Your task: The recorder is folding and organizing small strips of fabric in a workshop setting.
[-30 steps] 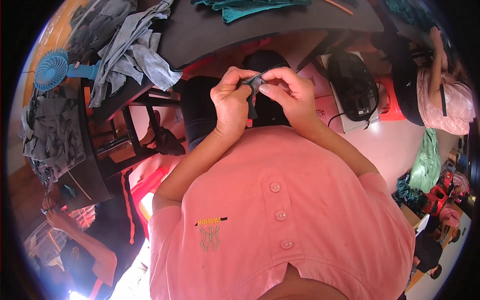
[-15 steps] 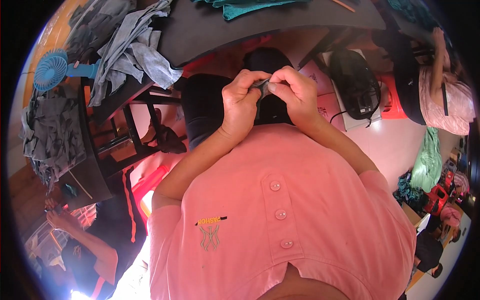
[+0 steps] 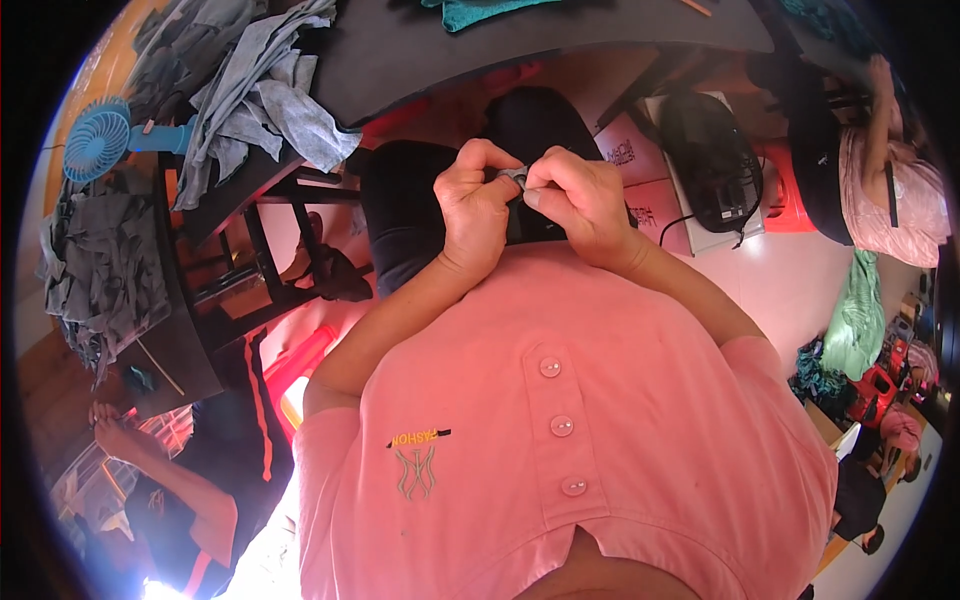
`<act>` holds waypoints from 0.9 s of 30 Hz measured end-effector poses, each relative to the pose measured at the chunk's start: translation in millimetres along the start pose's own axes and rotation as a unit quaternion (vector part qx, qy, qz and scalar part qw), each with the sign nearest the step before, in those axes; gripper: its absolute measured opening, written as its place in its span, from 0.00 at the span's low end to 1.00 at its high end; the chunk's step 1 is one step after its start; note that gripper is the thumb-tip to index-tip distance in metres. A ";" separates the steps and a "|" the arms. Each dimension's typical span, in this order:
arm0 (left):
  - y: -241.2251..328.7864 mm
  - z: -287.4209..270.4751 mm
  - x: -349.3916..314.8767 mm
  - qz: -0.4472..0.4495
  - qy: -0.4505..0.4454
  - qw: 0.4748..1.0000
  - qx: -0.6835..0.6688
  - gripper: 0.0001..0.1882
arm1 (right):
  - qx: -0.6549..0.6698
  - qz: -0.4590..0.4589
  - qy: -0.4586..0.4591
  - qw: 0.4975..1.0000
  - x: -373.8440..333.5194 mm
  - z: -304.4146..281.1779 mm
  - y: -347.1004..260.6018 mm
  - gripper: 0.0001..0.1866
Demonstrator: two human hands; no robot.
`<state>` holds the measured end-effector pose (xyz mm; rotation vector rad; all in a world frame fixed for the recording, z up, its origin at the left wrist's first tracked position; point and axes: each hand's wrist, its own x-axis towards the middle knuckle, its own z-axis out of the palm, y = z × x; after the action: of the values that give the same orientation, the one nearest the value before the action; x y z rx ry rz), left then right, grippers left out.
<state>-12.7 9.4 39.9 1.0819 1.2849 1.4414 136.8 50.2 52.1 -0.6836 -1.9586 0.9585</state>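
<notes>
A small piece of grey cloth (image 3: 514,176) is pinched between my two hands, above my lap. My left hand (image 3: 474,205) grips it with thumb and bent forefinger. My right hand (image 3: 582,200) closes on its other side with thumb and fingertips, almost touching the left thumb. Most of the cloth is hidden by my fingers, so its shape cannot be made out. Below it are my dark-trousered knees (image 3: 400,190).
Ahead is a dark table (image 3: 560,40) with teal cloth (image 3: 490,12). Grey cloth strips (image 3: 300,125) and a blue fan (image 3: 97,139) are at the left. A black bag-like object (image 3: 712,160) lies right of my knees. Other people (image 3: 190,500) sit at left and right.
Both hands have come slightly lower and closer together, with the fingers shifted on the cloth. Less of the cloth shows now.
</notes>
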 end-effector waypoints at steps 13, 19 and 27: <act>-1.1 -1.2 10.0 0.026 0.035 0.998 0.035 0.11 | 0.033 0.090 -0.009 0.995 0.5 4.8 -8.5 0.05; 8.3 2.9 7.4 -0.108 0.081 0.981 -0.136 0.12 | 0.096 0.080 0.092 0.988 4.6 17.2 -2.2 0.05; 4.8 0.6 5.0 -0.075 0.013 0.995 -0.065 0.15 | 0.078 0.087 -0.008 0.993 -1.0 9.3 -0.4 0.05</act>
<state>-13.5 14.1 44.9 0.8639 1.2450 1.4094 129.2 45.8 48.5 -0.7667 -1.8365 1.2122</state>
